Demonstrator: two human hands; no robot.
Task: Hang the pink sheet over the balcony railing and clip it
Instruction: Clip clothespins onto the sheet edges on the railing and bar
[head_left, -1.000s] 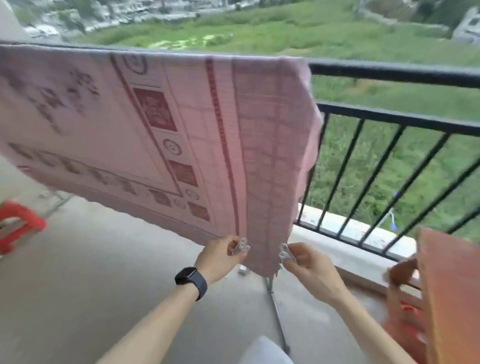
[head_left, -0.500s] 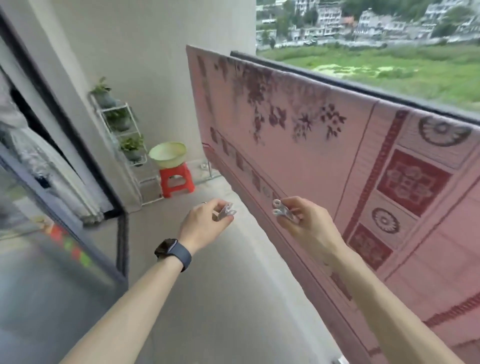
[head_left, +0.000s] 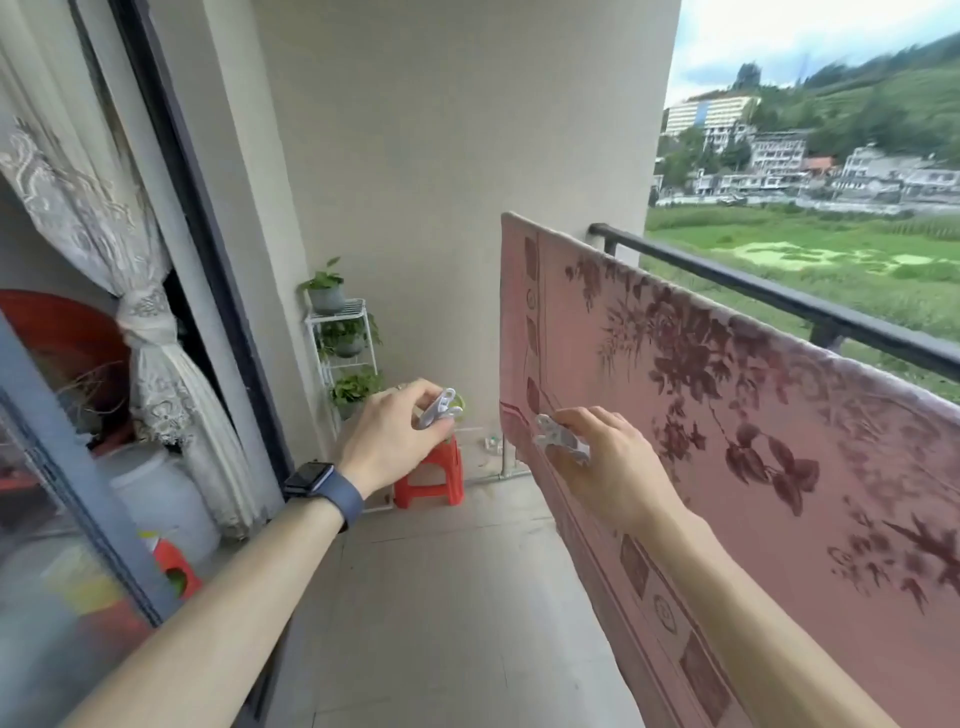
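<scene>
The pink sheet (head_left: 753, 415), printed with dark red flowers, hangs over the black balcony railing (head_left: 769, 296) along the right side; its far edge ends short of the wall. My left hand (head_left: 389, 436), a watch on its wrist, pinches white clothes pegs (head_left: 439, 409) in front of the red stool. Just beside the sheet's lower far corner, my right hand (head_left: 608, 462) holds more white pegs (head_left: 561, 439). No peg is visible on the sheet's top edge.
A red plastic stool (head_left: 431, 478) stands against the far wall, next to a white plant rack (head_left: 343, 338) with potted plants. A dark-framed glass sliding door (head_left: 171, 260) and a tied lace curtain (head_left: 145, 332) fill the left. Tiled floor (head_left: 441, 597) runs between door and sheet.
My view has swung left from the sheet's right end to its far left end. Both hands kept their pegs and now sit higher, near the sheet's far lower corner.
</scene>
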